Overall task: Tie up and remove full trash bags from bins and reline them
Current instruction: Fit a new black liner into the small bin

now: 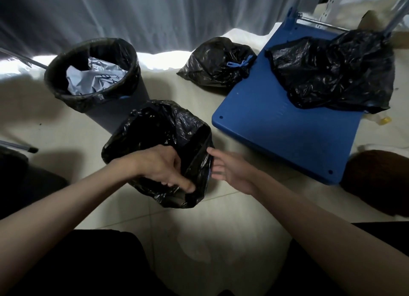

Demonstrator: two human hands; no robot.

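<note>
A black trash bag [155, 127] covers a bin in front of me, its open mouth facing up. My left hand [163, 167] grips the bag's near rim, fingers curled over the edge. Just right of the bag, my right hand [230, 169] has straight fingers whose tips touch the bag's side. A second grey bin [124, 103] at the back left is lined in black and holds pale crumpled plastic [97, 74]. A tied black bag with a blue drawstring [217, 61] lies on the floor behind.
A blue flat cart [276, 127] lies to the right with another black bag [336, 72] on it. Grey curtains hang along the back. A brown rounded object [376, 180] sits at the right edge. A small yellow item [386, 119] lies by the cart.
</note>
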